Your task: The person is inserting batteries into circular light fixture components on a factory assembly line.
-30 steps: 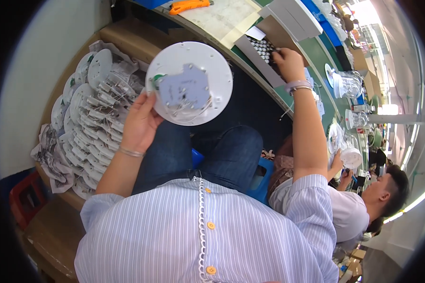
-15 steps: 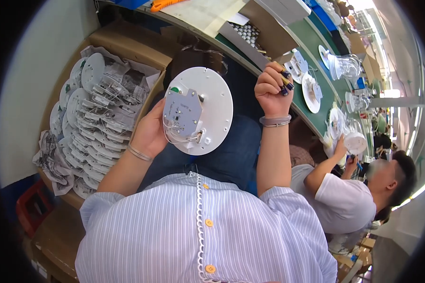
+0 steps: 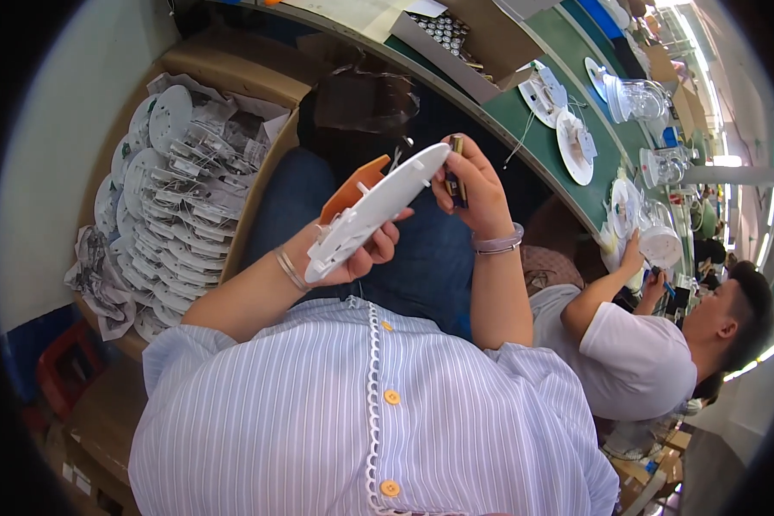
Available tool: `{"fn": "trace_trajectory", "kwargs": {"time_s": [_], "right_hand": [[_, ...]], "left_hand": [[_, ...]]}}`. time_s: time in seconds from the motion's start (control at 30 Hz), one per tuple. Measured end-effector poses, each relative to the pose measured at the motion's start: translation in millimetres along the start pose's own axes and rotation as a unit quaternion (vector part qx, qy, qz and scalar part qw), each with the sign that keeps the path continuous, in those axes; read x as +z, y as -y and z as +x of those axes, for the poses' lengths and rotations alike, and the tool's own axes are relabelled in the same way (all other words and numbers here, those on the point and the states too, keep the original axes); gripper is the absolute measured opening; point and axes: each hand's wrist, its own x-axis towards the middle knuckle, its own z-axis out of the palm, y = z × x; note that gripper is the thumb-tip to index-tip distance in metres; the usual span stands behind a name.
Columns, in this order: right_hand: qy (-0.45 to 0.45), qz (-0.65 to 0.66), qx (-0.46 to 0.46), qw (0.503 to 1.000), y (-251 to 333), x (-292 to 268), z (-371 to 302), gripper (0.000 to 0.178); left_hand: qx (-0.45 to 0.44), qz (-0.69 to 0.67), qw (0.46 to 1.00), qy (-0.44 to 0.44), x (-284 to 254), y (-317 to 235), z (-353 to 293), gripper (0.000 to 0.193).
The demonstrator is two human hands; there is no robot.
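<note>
My left hand [image 3: 361, 261] is closed on a round white lamp base plate [image 3: 377, 213], which is tilted so that it shows nearly edge-on. On its far left side sits a board [image 3: 353, 187] that looks orange-brown from this angle, with thin wires by it. Batteries [image 3: 457, 176], dark with gold ends, are gripped in the fingers of my right hand [image 3: 480, 191], right by the plate's upper right rim. Whether those fingers touch the rim I cannot tell.
To the left, a cardboard box [image 3: 288, 146] holds many stacked white plates [image 3: 176, 215] among paper. A carton of batteries [image 3: 443, 43] stands on the green bench [image 3: 525, 159], beside more plates [image 3: 574, 148] and clear glass lamps [image 3: 641, 99]. A co-worker [image 3: 636, 353] sits at right.
My left hand has turned the plate from face-up to nearly edge-on. My right hand, still with the batteries, has moved left and down to the plate's rim.
</note>
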Motion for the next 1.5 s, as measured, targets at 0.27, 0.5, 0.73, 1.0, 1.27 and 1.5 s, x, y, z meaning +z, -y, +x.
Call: {"fn": "trace_trajectory", "kwargs": {"time_s": [0.27,0.5,0.73,1.0,1.27,1.5], "right_hand": [[0.032,-0.006,-0.025,0.999,-10.9,-10.2,-16.4,0.019],[-0.054,-0.035,-0.026,0.998,-16.2,-15.2,-18.3,0.018],[-0.098,-0.037,-0.051,0.993,-16.0,-18.6,-24.5,0.017],[-0.167,-0.188,-0.197,0.948,-2.5,-16.3,-25.6,0.026],[-0.176,-0.283,-0.146,0.932,7.8,20.9,-39.3,0.014],[-0.109,-0.515,-0.184,0.83,-6.6,47.7,-22.1,0.015]], "left_hand": [[0.002,0.004,0.999,-0.049,0.7,14.3,14.2,0.076],[0.224,0.264,0.937,-0.048,-0.9,4.3,15.7,0.061],[0.375,0.368,0.849,-0.053,18.5,2.2,7.2,0.043],[0.422,0.39,0.817,-0.051,16.0,0.6,6.7,0.039],[0.439,0.421,0.79,-0.078,14.5,1.0,17.4,0.049],[0.447,0.46,0.76,-0.111,10.8,7.6,19.3,0.051]]}}
